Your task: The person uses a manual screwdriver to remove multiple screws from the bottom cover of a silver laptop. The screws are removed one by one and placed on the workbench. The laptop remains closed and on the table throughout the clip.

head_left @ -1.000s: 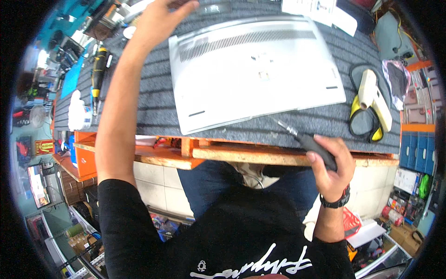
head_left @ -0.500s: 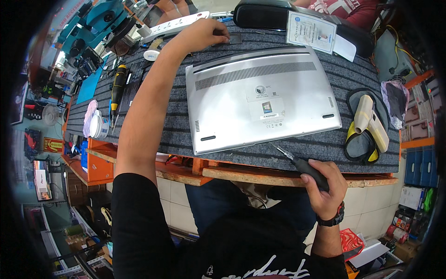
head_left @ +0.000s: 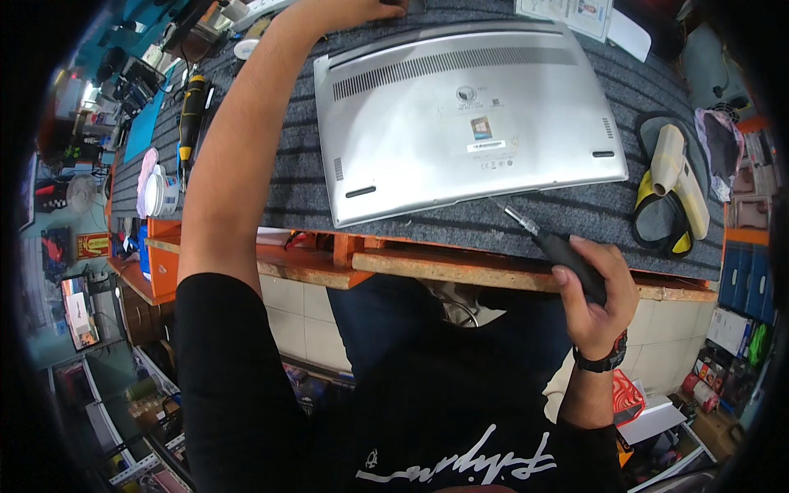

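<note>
A silver laptop (head_left: pixel 477 123) lies bottom side up on the grey striped mat (head_left: pixel 460 226), its long vent toward the far side. My right hand (head_left: pixel 604 300) is wrapped round the black handle of a screwdriver (head_left: pixel 567 251). The metal shaft points up and left, and its tip is just off the laptop's near edge. Past the laptop's far left corner reaches my left hand (head_left: pixel 353 11), cut off in part by the upper rim of the picture. Its fingers are bent together low over the mat; what they pinch, if anything, is hidden.
A yellow-and-black screwdriver (head_left: pixel 191 119) and a white tub (head_left: pixel 161 195) lie left of my forearm. On the right rest a cream-coloured tool (head_left: pixel 678 177) and a yellow-and-black pouch (head_left: pixel 662 223). A printed card (head_left: pixel 567 15) stands at the back. The wooden bench edge (head_left: pixel 460 271) runs before me.
The view has tipped so the bench sits higher in the picture. My left hand stays at the far side, fingers bent. My right hand still holds the screwdriver near the laptop's front edge.
</note>
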Demonstrator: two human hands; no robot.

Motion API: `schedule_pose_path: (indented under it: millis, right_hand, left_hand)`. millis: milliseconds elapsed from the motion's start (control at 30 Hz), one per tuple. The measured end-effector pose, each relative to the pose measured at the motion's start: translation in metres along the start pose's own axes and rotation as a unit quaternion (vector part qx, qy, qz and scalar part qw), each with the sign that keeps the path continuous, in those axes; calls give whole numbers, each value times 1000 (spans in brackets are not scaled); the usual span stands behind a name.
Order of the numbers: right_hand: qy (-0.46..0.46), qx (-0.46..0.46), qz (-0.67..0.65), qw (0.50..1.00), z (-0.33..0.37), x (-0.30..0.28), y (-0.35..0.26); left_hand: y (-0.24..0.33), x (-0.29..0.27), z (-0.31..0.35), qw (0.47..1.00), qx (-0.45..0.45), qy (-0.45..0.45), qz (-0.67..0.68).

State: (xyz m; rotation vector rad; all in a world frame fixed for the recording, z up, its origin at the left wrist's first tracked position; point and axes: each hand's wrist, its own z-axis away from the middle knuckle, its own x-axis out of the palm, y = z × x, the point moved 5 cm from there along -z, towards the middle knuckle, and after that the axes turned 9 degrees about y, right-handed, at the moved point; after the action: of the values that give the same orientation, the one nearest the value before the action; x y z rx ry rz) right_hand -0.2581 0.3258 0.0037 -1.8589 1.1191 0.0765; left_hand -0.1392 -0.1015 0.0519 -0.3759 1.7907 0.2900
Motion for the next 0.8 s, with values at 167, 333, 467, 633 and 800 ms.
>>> schedule_pose_path:
  millis: [167,333,467,633,800]
  right_hand:
    - [-5,10,1,1000,1,1,1]
    - [-1,-8,10,1000,1,1,0]
    - [0,-7,8,1000,1,1,1]
    - [1,-5,12,1000,1,1,0]
    - [1,0,9,1000,1,0,0]
  left_hand:
    - [1,-3,0,999,-49,-8,-5]
    - [-8,3,-6,993,-97,-47,44]
    - [-16,4,-11,986,-150,-70,33]
    - [-16,3,-17,988,-131,-78,17]
    - [-17,5,-21,986,-129,-103,30]
